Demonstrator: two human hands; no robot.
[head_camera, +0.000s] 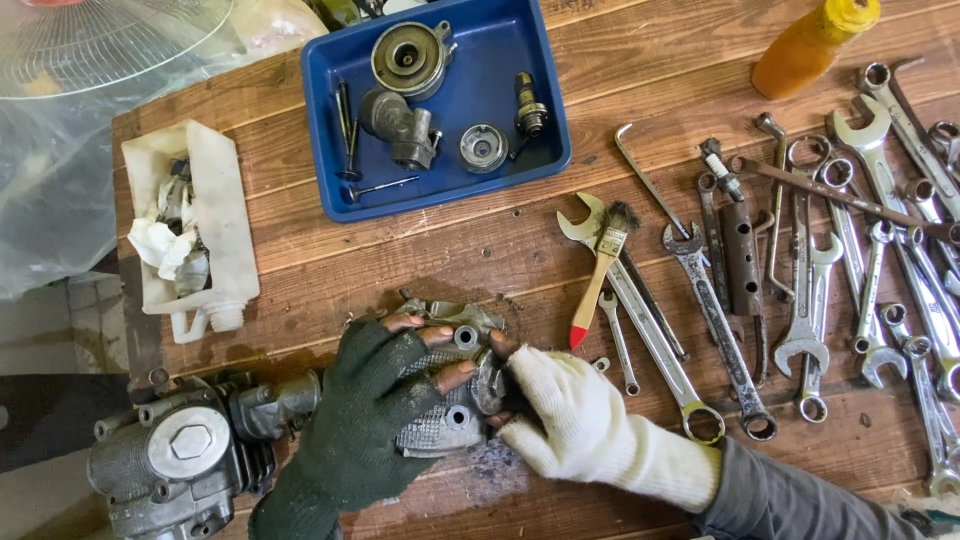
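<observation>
Clearly, both hands were closed around one grey metal engine cover (455, 390), which lay on the wooden tabletop (400, 250) near its front edge. The left hand (365, 420), in a dark green fingerless glove, gripped the cover from the left side, with its bare fingertips (440, 335) pressed on the top of the part. The right hand (575, 425), in a white knitted glove, held the same cover from the right side, and its thumb touched the upper edge.

Just left of the hands, an engine cylinder block (185, 460) stood at the corner of the tabletop. Behind the hands, a blue plastic tray (545, 90) held several small engine parts. A cut white plastic container (225, 215) with rags inside was on the left. A small paintbrush with a red tip (598, 275) lay to the right of the cover, near it, and beyond the brush many wrenches (810, 290) were spread over the right part of the tabletop. An orange bottle (810, 45) lay at the far right.
</observation>
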